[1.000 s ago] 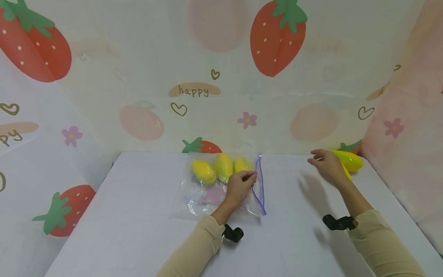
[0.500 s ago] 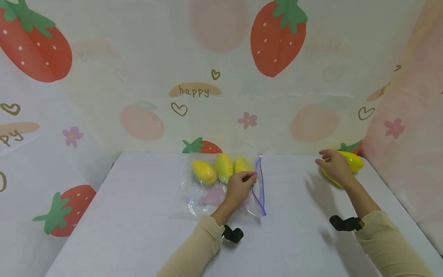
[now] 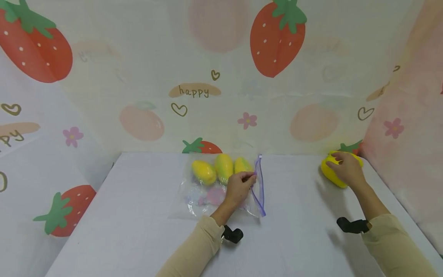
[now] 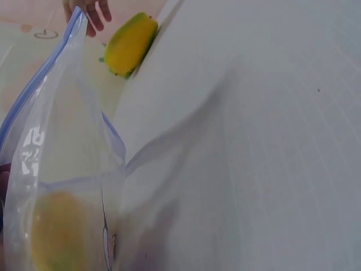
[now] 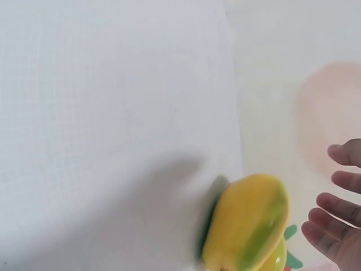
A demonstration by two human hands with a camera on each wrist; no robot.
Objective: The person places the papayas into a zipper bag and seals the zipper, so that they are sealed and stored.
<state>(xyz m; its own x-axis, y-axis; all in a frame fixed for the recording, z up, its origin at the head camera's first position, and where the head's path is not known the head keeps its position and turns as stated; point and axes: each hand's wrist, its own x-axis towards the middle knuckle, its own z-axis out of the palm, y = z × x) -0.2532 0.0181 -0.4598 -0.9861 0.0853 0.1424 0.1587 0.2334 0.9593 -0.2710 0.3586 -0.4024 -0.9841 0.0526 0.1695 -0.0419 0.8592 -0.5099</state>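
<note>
In the head view, my left hand (image 3: 239, 187) pinches the opening edge of a clear zip bag (image 3: 187, 192) with a purple zip (image 3: 262, 188). Inside lie three yellow-green mango-shaped fruits (image 3: 204, 172), the right one partly hidden by the hand. The left wrist view shows the bag's mouth (image 4: 62, 130) gaping. At the far right, my right hand (image 3: 348, 169) hovers over a larger, long yellow-green fruit (image 3: 330, 175), fingers spread and holding nothing. The right wrist view has this fruit (image 5: 248, 220) below and left of the fingers (image 5: 333, 217), a second fruit (image 5: 276, 259) behind it.
A white-covered table (image 3: 138, 238) carries everything. Behind it rises a strawberry-printed backdrop (image 3: 221, 123), close behind the right-hand fruits, with a pink side panel (image 3: 408, 173) on the right. A black wrist camera (image 3: 351, 225) sits on the right wrist.
My right hand has moved right across the long fruits, uncovering the left side of the nearer one. My left hand and the bag have stayed in place.
</note>
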